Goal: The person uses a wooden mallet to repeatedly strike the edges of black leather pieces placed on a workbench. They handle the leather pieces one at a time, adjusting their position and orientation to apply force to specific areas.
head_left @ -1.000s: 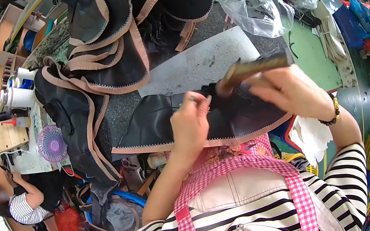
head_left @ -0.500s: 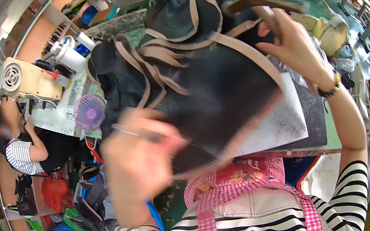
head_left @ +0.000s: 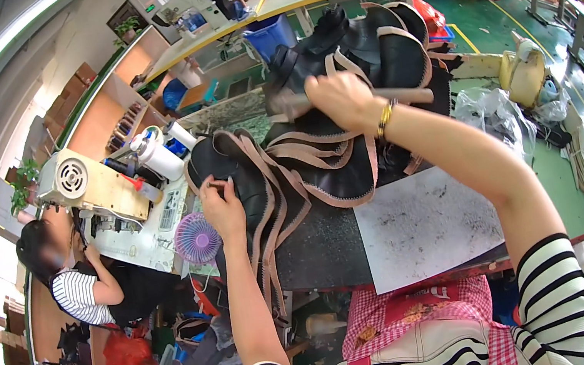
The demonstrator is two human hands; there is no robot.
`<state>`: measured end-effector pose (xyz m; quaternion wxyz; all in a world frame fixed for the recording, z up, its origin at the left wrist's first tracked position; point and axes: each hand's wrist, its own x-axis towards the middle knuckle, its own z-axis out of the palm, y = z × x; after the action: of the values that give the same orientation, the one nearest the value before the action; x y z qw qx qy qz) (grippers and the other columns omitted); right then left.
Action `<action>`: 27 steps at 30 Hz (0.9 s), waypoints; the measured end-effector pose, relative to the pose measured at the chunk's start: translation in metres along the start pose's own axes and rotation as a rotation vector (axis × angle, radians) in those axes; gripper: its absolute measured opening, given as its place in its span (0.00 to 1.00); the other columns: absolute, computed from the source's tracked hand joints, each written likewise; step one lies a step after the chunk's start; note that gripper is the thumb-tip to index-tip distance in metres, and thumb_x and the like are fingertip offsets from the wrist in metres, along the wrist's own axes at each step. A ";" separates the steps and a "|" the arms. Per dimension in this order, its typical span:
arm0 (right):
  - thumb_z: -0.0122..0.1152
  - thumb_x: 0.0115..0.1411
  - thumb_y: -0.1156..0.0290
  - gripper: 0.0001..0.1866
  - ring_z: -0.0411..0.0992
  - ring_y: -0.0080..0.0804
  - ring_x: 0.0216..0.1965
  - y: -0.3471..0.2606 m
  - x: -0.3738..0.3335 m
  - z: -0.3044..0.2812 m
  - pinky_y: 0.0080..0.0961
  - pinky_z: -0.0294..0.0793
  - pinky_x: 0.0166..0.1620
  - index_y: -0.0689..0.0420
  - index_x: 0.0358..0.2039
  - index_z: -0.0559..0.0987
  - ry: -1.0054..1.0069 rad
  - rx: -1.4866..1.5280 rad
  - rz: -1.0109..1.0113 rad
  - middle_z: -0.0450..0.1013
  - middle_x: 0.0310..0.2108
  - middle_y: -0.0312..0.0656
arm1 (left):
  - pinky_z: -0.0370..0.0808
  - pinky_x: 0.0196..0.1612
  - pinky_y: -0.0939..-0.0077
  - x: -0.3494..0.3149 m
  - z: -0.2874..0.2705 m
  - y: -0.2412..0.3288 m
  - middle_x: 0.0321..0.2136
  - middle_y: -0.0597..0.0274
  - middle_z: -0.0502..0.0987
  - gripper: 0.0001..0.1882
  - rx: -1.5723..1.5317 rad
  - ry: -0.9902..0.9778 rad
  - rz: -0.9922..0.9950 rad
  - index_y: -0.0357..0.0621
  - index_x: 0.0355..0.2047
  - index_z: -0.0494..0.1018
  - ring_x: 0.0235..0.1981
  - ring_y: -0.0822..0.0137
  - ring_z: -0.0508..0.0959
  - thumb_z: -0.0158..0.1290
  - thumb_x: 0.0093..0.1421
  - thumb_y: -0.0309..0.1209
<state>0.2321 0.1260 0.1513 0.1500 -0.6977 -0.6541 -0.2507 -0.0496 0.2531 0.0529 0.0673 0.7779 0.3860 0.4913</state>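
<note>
My right hand (head_left: 346,101) is closed around the handle of a hammer (head_left: 409,94), raised over the middle of the worktable. Its head end, left of the fist, is blurred. At the left edge of a stack of black leather pieces, my left hand (head_left: 223,206) has its fingers bent together on a black leather piece (head_left: 249,182) with a tan zigzag-cut border. The fingertips are partly hidden. More black leather pieces (head_left: 334,175) with tan borders lie heaped under and beyond the right hand. A white, dark-speckled sheet (head_left: 425,225) lies flat at the table's front.
A purple fan (head_left: 196,238) stands left of the stack. Beyond it are a sewing machine (head_left: 100,181) and a person (head_left: 82,278) in striped sleeves. Plastic bags (head_left: 494,111) lie at the table's right. A blue bin (head_left: 270,38) stands behind.
The black leather piece that covered the front middle has moved left onto the stack with my left hand. My right hand has swung left with the hammer, and the view has tilted up.
</note>
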 end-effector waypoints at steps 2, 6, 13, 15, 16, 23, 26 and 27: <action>0.58 0.51 0.74 0.07 0.78 0.46 0.26 0.012 0.010 -0.039 0.35 0.78 0.30 0.64 0.29 0.73 0.221 0.050 0.015 0.76 0.22 0.51 | 0.74 0.38 0.74 0.009 -0.007 0.050 0.53 0.48 0.71 0.06 -0.420 -0.085 -0.125 0.35 0.29 0.69 0.39 0.66 0.78 0.55 0.60 0.24; 0.61 0.55 0.70 0.07 0.75 0.38 0.21 0.027 -0.021 -0.119 0.32 0.74 0.26 0.60 0.30 0.81 0.373 0.095 0.094 0.77 0.24 0.43 | 0.76 0.49 0.71 0.011 -0.009 0.095 0.69 0.53 0.47 0.02 -1.241 -0.333 -0.290 0.39 0.36 0.70 0.55 0.55 0.73 0.52 0.64 0.23; 0.62 0.46 0.80 0.08 0.76 0.33 0.22 0.052 -0.297 -0.203 0.27 0.73 0.28 0.57 0.29 0.79 -0.083 0.371 0.319 0.78 0.24 0.40 | 0.68 0.57 0.60 -0.054 -0.007 0.160 0.66 0.46 0.54 0.05 -1.017 -0.649 0.100 0.41 0.33 0.72 0.62 0.52 0.66 0.56 0.58 0.23; 0.62 0.42 0.82 0.08 0.74 0.38 0.18 0.056 -0.345 -0.184 0.28 0.72 0.27 0.58 0.27 0.77 -0.140 0.511 0.407 0.75 0.19 0.39 | 0.70 0.56 0.65 -0.092 -0.013 0.175 0.57 0.46 0.69 0.09 -0.854 -0.779 0.166 0.41 0.31 0.70 0.58 0.51 0.71 0.60 0.52 0.20; 0.63 0.43 0.81 0.09 0.72 0.41 0.19 0.061 -0.366 -0.179 0.29 0.71 0.27 0.60 0.28 0.77 -0.297 0.459 0.435 0.74 0.19 0.42 | 0.73 0.54 0.67 -0.111 -0.021 0.185 0.55 0.47 0.71 0.10 -0.713 -0.838 0.218 0.39 0.30 0.69 0.55 0.50 0.73 0.60 0.52 0.20; 0.61 0.50 0.78 0.14 0.64 0.29 0.21 0.058 -0.354 -0.163 0.25 0.65 0.26 0.64 0.39 0.76 -0.437 0.679 0.668 0.68 0.22 0.42 | 0.78 0.38 0.73 -0.189 -0.062 0.207 0.51 0.49 0.74 0.06 -0.456 -1.002 -0.189 0.38 0.31 0.70 0.44 0.58 0.80 0.58 0.57 0.22; 0.63 0.52 0.76 0.16 0.70 0.37 0.25 0.034 -0.313 -0.158 0.28 0.70 0.29 0.63 0.43 0.77 -0.506 0.945 0.733 0.73 0.27 0.46 | 0.76 0.33 0.81 -0.160 -0.050 0.212 0.36 0.58 0.78 0.04 -0.660 -0.879 -0.234 0.36 0.33 0.70 0.32 0.74 0.79 0.54 0.61 0.23; 0.62 0.54 0.75 0.16 0.73 0.42 0.29 0.026 -0.307 -0.145 0.30 0.72 0.33 0.62 0.44 0.77 -0.422 0.927 0.566 0.75 0.31 0.49 | 0.75 0.33 0.83 -0.151 -0.037 0.218 0.29 0.62 0.76 0.04 -0.659 -0.835 -0.154 0.36 0.34 0.70 0.30 0.77 0.78 0.53 0.62 0.23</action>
<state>0.2296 -0.2114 0.1075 0.3673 -0.7416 -0.4994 0.2562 0.0035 -0.0089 0.0693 0.4913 0.8143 0.2076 0.2290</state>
